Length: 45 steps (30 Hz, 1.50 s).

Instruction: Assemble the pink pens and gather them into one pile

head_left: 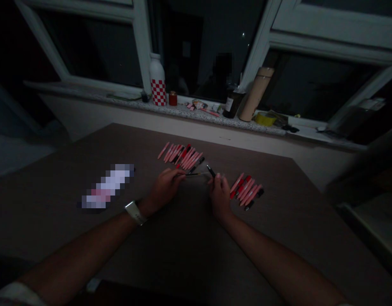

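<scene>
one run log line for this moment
left hand: holds thin rod | right hand: holds black pen part | left pen cluster: on table beyond hands | right pen cluster: beside right hand

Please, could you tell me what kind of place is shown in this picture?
Probably a dimly lit room in a home or dormitory. A wide brown table stands before dark windows, and the speckled sill holds a red-and-white checkered bottle among other small items.

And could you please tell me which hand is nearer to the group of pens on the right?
The right hand: it is just left of that group of pens. The left hand is farther off to the left, beyond the right hand.
</scene>
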Each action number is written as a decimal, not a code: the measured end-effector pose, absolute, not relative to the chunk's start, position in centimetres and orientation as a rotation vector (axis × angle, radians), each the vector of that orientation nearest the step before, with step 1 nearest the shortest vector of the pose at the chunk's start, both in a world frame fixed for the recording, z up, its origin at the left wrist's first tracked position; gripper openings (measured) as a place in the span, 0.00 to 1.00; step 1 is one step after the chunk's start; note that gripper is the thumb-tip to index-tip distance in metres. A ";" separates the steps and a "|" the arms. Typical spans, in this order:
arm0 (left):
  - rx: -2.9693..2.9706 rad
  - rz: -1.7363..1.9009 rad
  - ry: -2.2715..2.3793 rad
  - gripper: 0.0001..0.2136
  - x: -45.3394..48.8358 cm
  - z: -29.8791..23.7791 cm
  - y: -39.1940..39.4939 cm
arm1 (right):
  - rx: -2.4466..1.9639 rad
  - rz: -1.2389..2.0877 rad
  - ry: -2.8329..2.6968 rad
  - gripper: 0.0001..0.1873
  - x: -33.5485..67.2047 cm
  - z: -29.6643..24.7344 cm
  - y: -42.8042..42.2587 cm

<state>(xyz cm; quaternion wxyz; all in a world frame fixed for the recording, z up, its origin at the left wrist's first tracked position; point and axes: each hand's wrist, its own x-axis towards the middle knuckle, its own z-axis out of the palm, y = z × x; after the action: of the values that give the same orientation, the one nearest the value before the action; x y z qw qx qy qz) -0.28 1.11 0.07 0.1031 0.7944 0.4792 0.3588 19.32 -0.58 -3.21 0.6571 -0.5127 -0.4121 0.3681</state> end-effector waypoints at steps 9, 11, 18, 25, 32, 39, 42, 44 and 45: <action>2.261 1.205 1.466 0.10 -0.4 0.4 1.1 | -1.196 0.775 -0.995 0.14 19.1 -2.9 -0.8; 2.273 1.182 1.460 0.10 -0.4 0.3 1.1 | -1.195 0.799 -1.009 0.15 19.1 -3.0 -0.8; 2.357 1.050 1.403 0.10 -0.2 -0.1 1.1 | -1.163 0.855 -1.011 0.16 19.0 -2.8 -1.0; 2.336 1.048 1.439 0.10 -0.3 0.0 1.2 | -1.149 0.767 -0.996 0.16 19.0 -2.8 -0.8; 2.236 1.067 1.355 0.09 -0.2 0.2 1.1 | -1.168 0.792 -0.978 0.17 18.8 -3.1 -0.8; 1.850 1.063 1.171 0.09 0.5 0.5 0.7 | -1.152 0.857 -1.287 0.12 18.3 -1.8 -1.9; 1.742 1.030 1.087 0.12 0.8 0.3 0.6 | -1.117 0.908 -1.437 0.10 18.1 -1.6 -2.3; 1.697 1.004 1.037 0.13 1.0 0.3 0.4 | -1.110 0.909 -1.501 0.09 18.1 -1.6 -2.5; 1.688 0.985 1.018 0.13 1.1 0.3 0.2 | -1.114 0.897 -1.519 0.09 18.1 -1.7 -2.5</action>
<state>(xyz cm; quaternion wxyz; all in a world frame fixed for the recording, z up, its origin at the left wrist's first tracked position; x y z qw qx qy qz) 1.10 0.20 0.34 0.4521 0.6832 0.4121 0.3987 18.06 -2.51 -1.70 0.5036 -0.4613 -0.6290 0.3713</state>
